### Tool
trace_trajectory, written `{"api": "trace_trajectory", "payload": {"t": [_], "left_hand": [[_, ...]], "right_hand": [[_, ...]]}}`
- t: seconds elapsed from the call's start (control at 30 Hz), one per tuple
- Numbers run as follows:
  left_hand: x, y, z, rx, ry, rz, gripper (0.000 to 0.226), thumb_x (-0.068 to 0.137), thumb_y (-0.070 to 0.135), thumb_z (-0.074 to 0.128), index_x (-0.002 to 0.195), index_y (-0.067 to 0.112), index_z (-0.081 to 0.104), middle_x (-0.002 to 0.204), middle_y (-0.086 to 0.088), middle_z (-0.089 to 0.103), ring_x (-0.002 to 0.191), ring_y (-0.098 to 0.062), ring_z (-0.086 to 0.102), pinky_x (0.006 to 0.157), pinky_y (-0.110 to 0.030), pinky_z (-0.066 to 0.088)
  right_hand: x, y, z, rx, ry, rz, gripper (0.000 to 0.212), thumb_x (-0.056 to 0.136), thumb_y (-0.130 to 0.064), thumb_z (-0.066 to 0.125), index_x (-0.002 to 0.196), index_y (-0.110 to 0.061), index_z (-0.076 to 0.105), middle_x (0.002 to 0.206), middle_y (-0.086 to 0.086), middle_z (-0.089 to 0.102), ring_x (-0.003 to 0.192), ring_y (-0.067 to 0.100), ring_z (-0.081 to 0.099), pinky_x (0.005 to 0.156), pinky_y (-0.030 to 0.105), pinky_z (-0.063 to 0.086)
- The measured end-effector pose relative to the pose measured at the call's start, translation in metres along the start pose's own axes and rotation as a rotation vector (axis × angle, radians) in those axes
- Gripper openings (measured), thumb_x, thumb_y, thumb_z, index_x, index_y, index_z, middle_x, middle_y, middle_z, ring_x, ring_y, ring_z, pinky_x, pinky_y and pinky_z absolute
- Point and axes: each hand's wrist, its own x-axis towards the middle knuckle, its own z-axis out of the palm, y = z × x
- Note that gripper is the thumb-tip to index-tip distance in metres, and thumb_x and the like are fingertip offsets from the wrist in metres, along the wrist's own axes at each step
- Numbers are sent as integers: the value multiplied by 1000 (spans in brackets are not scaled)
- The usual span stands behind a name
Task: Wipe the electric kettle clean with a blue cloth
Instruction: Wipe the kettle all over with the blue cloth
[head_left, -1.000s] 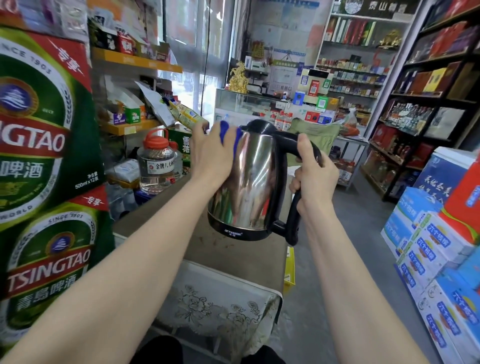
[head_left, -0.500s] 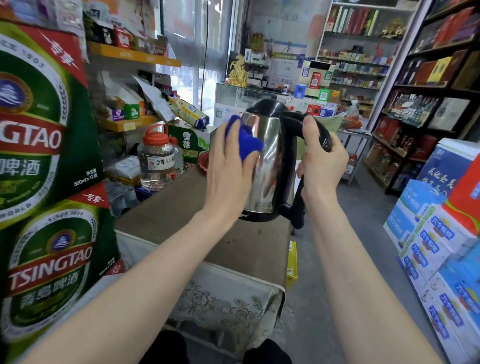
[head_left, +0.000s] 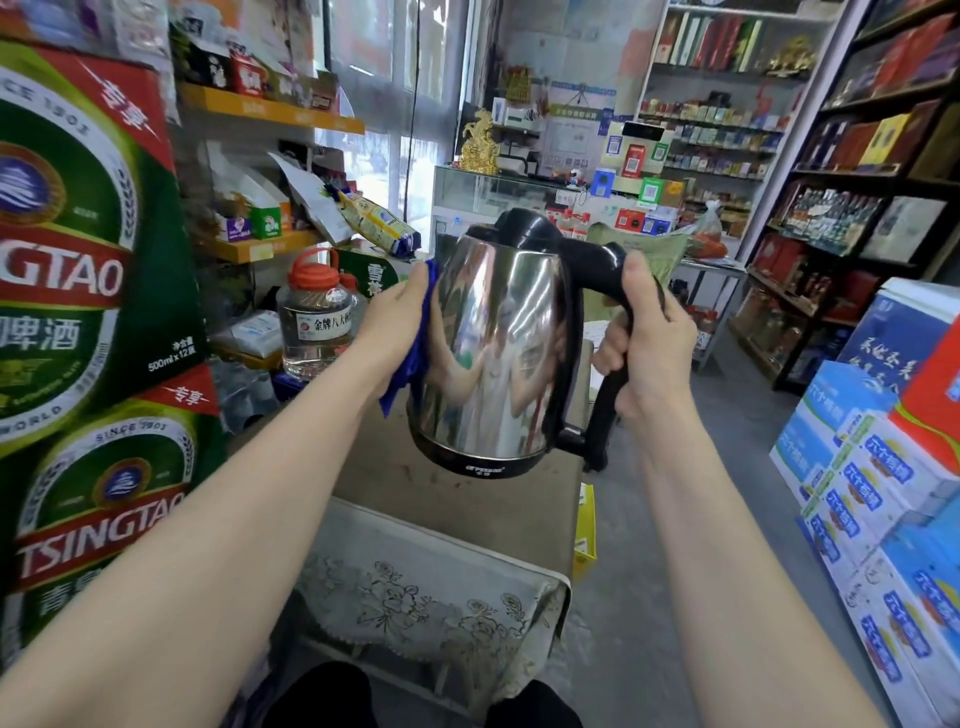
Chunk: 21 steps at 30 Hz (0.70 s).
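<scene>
Left hand (head_left: 389, 322) pressed blue cloth (head_left: 415, 364) on kettle (head_left: 498, 353) left flank, finger curl hidden; right hand (head_left: 649, 338) gripped its handle (head_left: 608, 400), kettle held above counter (head_left: 467, 509). Wiping looked mid-way; front, base, lid probably left to do.

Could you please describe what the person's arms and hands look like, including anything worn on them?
The left forearm and right forearm are bare as far as the frame shows, no sleeve in view. The left hand and right hand are ungloved, and I can see no watch, bracelet or ring on the parts that show.
</scene>
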Motion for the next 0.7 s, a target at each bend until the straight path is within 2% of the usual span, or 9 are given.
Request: {"api": "trace_trajectory", "payload": {"t": [0.07, 0.17, 0.2, 0.27, 0.4, 0.5, 0.6, 0.7], "left_hand": [[1, -8, -6, -47, -40, -54, 43, 96, 62, 35, 100, 29, 63, 110, 0, 68, 107, -21, 63, 100, -40, 47], [-2, -16, -11, -61, -86, -77, 53, 95, 64, 36, 120, 26, 63, 115, 0, 68, 106, -21, 64, 103, -43, 47], [-2, -19, -10, -33, -78, -54, 51, 96, 62, 35, 119, 27, 63, 114, 1, 68, 106, -20, 63, 102, -41, 46], [-5, -21, -7, 80, -42, 44, 49, 98, 61, 32, 115, 28, 64, 114, 1, 67, 107, -20, 62, 100, -40, 46], [-15, -24, 0, 351, 95, 323, 42, 101, 52, 30, 121, 30, 59, 118, 3, 65, 110, -20, 57, 95, -39, 44], [-25, -21, 6, 471, 149, 518, 41, 100, 49, 32, 129, 32, 56, 131, 5, 58, 121, -15, 51, 103, -42, 42], [-35, -17, 16, 637, 177, 589, 47, 100, 50, 36, 140, 29, 49, 150, -1, 41, 135, -23, 39, 113, -40, 31], [-51, -12, 33, 828, 237, 719, 49, 98, 45, 44, 140, 22, 51, 155, -9, 35, 132, -33, 37, 108, -44, 33]], "right_hand": [[3, -4, -1, 25, -18, 38, 35, 97, -45, 68, 87, -13, 57, 54, 1, 31, 39, 13, 28, 39, 25, 24], [8, -2, -2, 73, 5, 109, 34, 96, -49, 68, 87, -17, 62, 51, -3, 32, 39, 10, 28, 38, 23, 26], [10, 0, -3, 92, 21, 134, 33, 95, -51, 68, 90, -19, 64, 51, -4, 32, 40, 10, 28, 38, 23, 26], [15, 4, -6, 120, 58, 182, 36, 93, -55, 69, 96, -20, 63, 52, -6, 32, 41, 9, 27, 38, 22, 26], [29, 10, -15, 181, 141, 303, 47, 88, -61, 72, 87, -16, 58, 50, -9, 37, 38, 6, 31, 36, 20, 29], [36, 10, -20, 228, 202, 355, 49, 88, -61, 71, 87, -13, 58, 47, -9, 37, 35, 5, 31, 35, 20, 29], [40, 8, -22, 231, 223, 370, 51, 88, -62, 71, 81, -14, 56, 47, -9, 37, 36, 5, 32, 36, 20, 30], [42, 6, -22, 247, 254, 374, 51, 86, -62, 74, 81, -14, 56, 49, -9, 38, 37, 5, 33, 37, 20, 31]]}}
